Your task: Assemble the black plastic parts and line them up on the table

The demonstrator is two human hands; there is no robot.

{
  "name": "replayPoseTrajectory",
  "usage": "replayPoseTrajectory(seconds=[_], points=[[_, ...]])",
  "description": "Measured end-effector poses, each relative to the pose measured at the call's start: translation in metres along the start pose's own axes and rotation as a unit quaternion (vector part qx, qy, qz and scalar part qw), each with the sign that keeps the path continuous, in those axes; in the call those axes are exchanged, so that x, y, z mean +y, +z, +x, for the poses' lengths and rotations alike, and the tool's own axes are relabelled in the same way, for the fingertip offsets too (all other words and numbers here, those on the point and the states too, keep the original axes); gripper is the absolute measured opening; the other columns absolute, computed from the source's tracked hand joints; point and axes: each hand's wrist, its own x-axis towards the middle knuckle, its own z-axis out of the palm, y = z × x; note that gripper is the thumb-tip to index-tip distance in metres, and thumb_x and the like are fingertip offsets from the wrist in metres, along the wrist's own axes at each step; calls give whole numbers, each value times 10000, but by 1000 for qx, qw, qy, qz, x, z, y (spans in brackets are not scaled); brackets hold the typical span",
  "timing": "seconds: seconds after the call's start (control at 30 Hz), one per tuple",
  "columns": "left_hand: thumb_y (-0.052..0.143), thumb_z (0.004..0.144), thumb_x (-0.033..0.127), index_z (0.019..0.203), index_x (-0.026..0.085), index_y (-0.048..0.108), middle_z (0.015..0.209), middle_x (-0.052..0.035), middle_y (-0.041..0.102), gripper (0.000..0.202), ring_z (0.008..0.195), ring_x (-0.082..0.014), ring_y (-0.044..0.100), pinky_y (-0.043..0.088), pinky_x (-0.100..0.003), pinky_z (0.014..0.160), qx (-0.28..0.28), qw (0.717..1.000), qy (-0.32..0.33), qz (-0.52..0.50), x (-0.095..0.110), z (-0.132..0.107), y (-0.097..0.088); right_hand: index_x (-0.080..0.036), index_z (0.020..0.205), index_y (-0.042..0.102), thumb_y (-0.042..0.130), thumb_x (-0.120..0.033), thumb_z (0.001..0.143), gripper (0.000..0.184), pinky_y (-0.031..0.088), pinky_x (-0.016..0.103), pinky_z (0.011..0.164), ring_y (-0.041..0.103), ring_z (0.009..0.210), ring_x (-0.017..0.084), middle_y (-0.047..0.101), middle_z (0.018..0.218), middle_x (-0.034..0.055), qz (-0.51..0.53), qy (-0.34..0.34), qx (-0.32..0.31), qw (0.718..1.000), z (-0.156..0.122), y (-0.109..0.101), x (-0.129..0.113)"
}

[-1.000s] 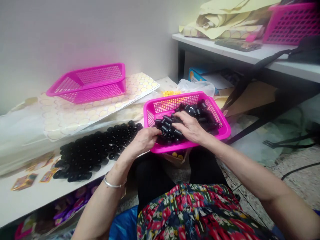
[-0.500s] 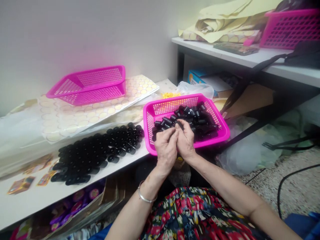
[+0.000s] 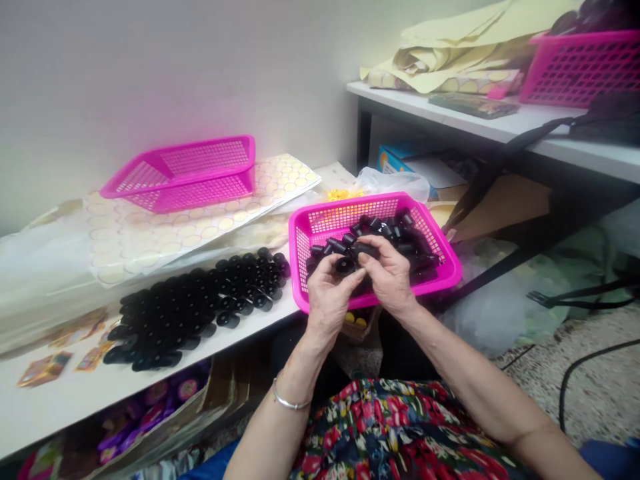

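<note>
My left hand (image 3: 327, 290) is closed around a short black plastic cylinder (image 3: 344, 266), its round end facing me. A second black piece (image 3: 367, 250), dark and partly covered by fingers, is pinched in my right hand (image 3: 390, 273). Both hands are close together over the near side of a pink mesh basket (image 3: 453, 273). Inside the basket lies a loose heap of black cylinders (image 3: 395, 230). Left of it, many similar black cylinders (image 3: 185, 300) stand packed in rows on the white table (image 3: 60, 413).
Behind the rows, another pink basket (image 3: 200, 180) sits on sheets of round yellow stickers (image 3: 200, 227). A higher white table (image 3: 480, 123) at the right carries yellow paper (image 3: 450, 53) and a filled pink basket (image 3: 585, 70). Black straps (image 3: 490, 173) hang down there.
My hands have come apart slightly from being pressed together, and the black pieces in them now show. My right hand has shifted a little to the right. The camera view has tilted slightly.
</note>
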Motion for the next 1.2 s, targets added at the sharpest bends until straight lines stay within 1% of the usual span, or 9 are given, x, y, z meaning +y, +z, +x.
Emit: replayPoseTrajectory(seconds=[0.2, 0.5, 0.67, 0.73, 0.8, 0.9, 0.97, 1.07, 1.2], points=[[785, 614, 261, 949, 133, 672, 923, -55, 639, 376, 861, -152, 598, 487, -282, 823, -34, 985, 78, 149, 3, 10, -11, -152, 1097, 578, 515, -198, 875, 236, 452, 260, 920, 542, 1024, 118, 552, 1066, 71, -102, -118, -167, 973, 12, -30, -21], [681, 708, 213, 992, 117, 688, 847, -42, 627, 300, 775, -138, 561, 449, -243, 731, -111, 908, 214, 344, 10, 12, -17, -98, 1251, 510, 448, -224, 914, 365, 446, 330, 978, 509, 1131, 167, 536, 1214, 130, -257, -226, -253, 905, 7, -28, -14], [635, 769, 235, 1071, 135, 641, 894, -40, 635, 318, 796, -140, 585, 461, -231, 725, -116, 933, 157, 301, 5, 7, -25, -75, 1503, 68, 400, -611, 873, 892, 200, 483, 1143, 91, 1427, 258, 86, 1516, 168, -248, -89, -404, 876, 7, -23, -22], [690, 732, 262, 1051, 142, 644, 948, -48, 623, 344, 863, -148, 584, 462, -240, 776, -60, 926, 194, 317, 6, 4, -39, -110, 1508, 43, 380, -600, 886, 861, 226, 439, 1142, 145, 1420, 223, 130, 1515, 144, -201, -15, -387, 900, 18, -28, -22], [748, 675, 308, 979, 136, 666, 1015, -67, 591, 358, 938, -161, 560, 453, -251, 807, 51, 891, 254, 372, 7, -1, -63, -99, 1461, 259, 453, -501, 884, 729, 294, 385, 1115, 295, 1365, 212, 285, 1466, 136, -217, 1, -286, 933, 32, -36, -16], [749, 665, 361, 922, 136, 676, 971, -62, 587, 349, 881, -153, 545, 438, -245, 717, 222, 844, 225, 432, 1, -13, -110, -59, 1114, 605, 553, -316, 822, 392, 385, 343, 1017, 506, 1124, 206, 537, 1224, 115, -309, -28, -222, 924, 47, -45, 0], [750, 646, 395, 949, 143, 676, 908, -42, 606, 401, 812, -144, 539, 423, -249, 701, 308, 828, 178, 434, -8, -22, -141, -81, 980, 644, 550, -262, 810, 265, 410, 324, 945, 531, 983, 176, 599, 1079, 72, -359, -38, -269, 893, 50, -45, 7], [756, 601, 428, 993, 138, 677, 807, -19, 600, 494, 689, -123, 493, 401, -246, 659, 384, 805, 112, 438, -24, -33, -175, -146, 1018, 637, 505, -232, 816, 257, 404, 307, 868, 485, 938, 165, 595, 1060, 19, -430, -70, -372, 820, 48, -37, 7], [728, 607, 383, 950, 117, 676, 684, 7, 541, 437, 611, -108, 449, 375, -233, 617, 411, 785, 74, 457, -33, -36, -190, -174, 990, 607, 476, -191, 747, 277, 364, 323, 737, 479, 922, 203, 568, 1031, 38, -541, -96, -474, 689, 47, -22, -3]])
